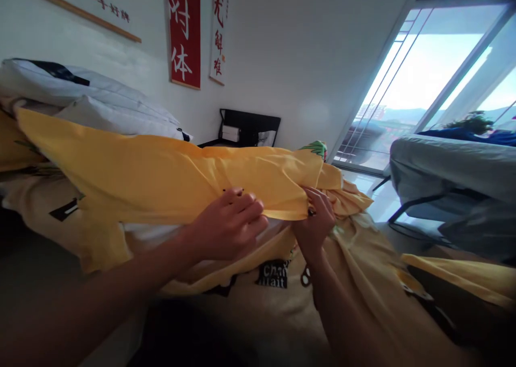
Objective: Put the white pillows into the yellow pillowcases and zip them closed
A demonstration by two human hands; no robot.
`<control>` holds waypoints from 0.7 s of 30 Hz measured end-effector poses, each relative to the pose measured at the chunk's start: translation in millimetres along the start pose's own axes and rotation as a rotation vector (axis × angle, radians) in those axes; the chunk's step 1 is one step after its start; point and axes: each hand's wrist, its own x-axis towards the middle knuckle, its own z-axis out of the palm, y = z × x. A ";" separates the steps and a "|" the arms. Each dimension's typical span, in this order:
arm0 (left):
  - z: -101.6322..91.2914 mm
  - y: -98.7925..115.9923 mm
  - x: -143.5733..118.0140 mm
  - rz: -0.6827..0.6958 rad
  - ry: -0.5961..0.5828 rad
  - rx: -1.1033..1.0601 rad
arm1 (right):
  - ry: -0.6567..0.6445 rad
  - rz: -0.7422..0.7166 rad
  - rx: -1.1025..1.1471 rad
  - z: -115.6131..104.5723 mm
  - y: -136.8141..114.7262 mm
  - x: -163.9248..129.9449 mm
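Nearest to me, across the bed, lies a pale cream cover point(282, 308) with a black label printed in white letters. Just above it both hands grip the lower edge of a bright yellow sheet point(161, 173) that stretches from left to right. Her left hand point(229, 227) is curled into a fist around the hem, fingers tight. Close beside it the right hand point(316, 222) pinches bunched yellow fabric, fingers narrow. Behind the sheet, at the left, rest white pillows point(92, 101). Farther back stand a black nightstand point(248, 128), red and white calligraphy scrolls point(184, 34) on the wall, and a tall window point(427, 82) at the right.
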 end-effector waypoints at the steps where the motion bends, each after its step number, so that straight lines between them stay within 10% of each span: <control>1: -1.2 7.4 -1.1 0.009 0.037 0.037 | -0.014 0.042 0.044 -2.8 -1.8 4.7; 6: 11.5 34.1 0.7 0.205 -0.008 -0.112 | -0.049 0.200 0.162 -3.5 -13.0 22.9; 13: 75.4 17.8 26.2 -0.197 -0.298 -0.192 | -0.159 0.260 0.187 8.9 16.7 22.7; 21: 159.9 2.8 77.2 -0.269 -0.487 -0.268 | -0.281 0.404 0.189 22.9 73.4 12.3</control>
